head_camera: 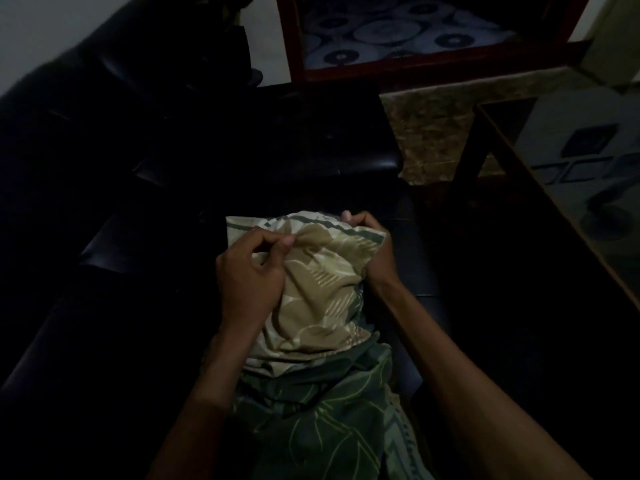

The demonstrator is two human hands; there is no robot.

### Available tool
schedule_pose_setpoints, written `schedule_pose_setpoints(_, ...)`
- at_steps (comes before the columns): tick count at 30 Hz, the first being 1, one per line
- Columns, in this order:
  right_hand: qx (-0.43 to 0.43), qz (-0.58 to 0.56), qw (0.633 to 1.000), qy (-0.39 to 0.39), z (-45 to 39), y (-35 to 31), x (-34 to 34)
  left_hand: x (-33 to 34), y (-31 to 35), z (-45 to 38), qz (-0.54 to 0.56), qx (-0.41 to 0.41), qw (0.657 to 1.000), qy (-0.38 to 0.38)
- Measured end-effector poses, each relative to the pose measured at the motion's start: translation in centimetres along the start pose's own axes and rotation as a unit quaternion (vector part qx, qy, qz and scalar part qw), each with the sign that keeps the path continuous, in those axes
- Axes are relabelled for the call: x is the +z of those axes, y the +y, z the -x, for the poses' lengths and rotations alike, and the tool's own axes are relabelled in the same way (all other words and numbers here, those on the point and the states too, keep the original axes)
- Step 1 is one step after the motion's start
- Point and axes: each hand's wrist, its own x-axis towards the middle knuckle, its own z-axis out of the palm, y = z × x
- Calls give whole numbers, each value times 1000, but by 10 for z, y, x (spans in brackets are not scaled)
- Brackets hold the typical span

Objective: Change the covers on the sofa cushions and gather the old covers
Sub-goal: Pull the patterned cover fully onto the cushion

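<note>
A cushion in a beige leaf-patterned cover [322,289] lies on the black sofa seat [408,306] in front of me. My left hand [249,275] pinches a fold of the beige cover near its top edge. My right hand [367,240] grips the cover's far right corner, fingers curled over the striped hem. A dark green leaf-patterned cover [322,420] lies bunched below the cushion, partly under its lower end. The room is dim, and the cushion inside the beige cover is hidden.
The black sofa's backrest and arm [104,116] rise at the left. A glass-topped table with a dark wooden frame [540,192] stands at the right, and a red-framed one [415,64] is farther back. A patterned rug [433,133] covers the floor between them.
</note>
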Motion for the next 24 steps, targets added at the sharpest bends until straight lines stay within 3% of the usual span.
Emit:
schedule_pose_setpoints(10,-97,154,980,-76,-11,-23,-2,-20,-13,-22,23,-99,993,-64)
schedule_pose_setpoints(18,7,224,971,-88,-33,-18,-3,-2,-15,-25,-30,-93,995,-13)
schedule_pose_setpoints(24,30,212,976,-50,-20,-3,-12,6,-19,-15,5,-76,996,-50)
